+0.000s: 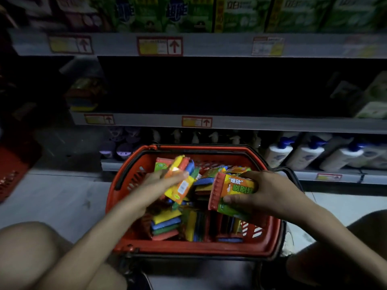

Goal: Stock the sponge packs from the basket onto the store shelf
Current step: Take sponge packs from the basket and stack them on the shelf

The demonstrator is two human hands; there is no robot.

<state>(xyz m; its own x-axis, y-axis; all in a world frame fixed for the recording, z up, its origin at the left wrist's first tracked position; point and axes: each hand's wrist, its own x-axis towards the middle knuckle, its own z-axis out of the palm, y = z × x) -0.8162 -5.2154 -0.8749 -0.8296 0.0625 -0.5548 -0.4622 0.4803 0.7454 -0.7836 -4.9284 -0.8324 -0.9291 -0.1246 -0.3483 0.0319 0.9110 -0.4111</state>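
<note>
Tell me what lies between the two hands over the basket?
Head view: loose colourful sponge packs piled in the red plastic basket fill the gap between the left hand and the right hand.

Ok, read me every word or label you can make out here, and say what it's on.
"煌欣": orange pack in right hand.
"刷刷", rest hidden: same pack.
"立白": green boxes at the top.
Shelf tags, sticker on yellow pack in left hand: too blurred.
</note>
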